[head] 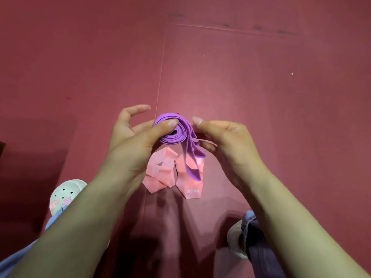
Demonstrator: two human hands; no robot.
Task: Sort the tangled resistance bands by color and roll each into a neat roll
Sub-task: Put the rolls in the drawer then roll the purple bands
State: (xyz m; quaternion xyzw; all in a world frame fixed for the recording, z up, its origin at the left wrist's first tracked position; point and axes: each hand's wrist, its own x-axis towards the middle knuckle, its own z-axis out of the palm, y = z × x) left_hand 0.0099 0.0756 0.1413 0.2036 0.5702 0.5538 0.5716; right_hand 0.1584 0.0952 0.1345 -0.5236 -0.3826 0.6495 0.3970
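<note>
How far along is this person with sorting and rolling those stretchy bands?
Sorting looks done: the purple band is held up, while the pink band lies on the red mat. In hand: the left hand grips the purple coil, the right hand pinches its edge, and a loose tail hangs down. Left: wind in that tail, then roll the pink band, which lies crumpled.

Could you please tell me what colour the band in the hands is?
The band is purple; head view.

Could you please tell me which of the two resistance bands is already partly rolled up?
The purple band, held between the left hand and right hand, is coiled with a tail hanging; the pink band lies crumpled on the mat.
</note>
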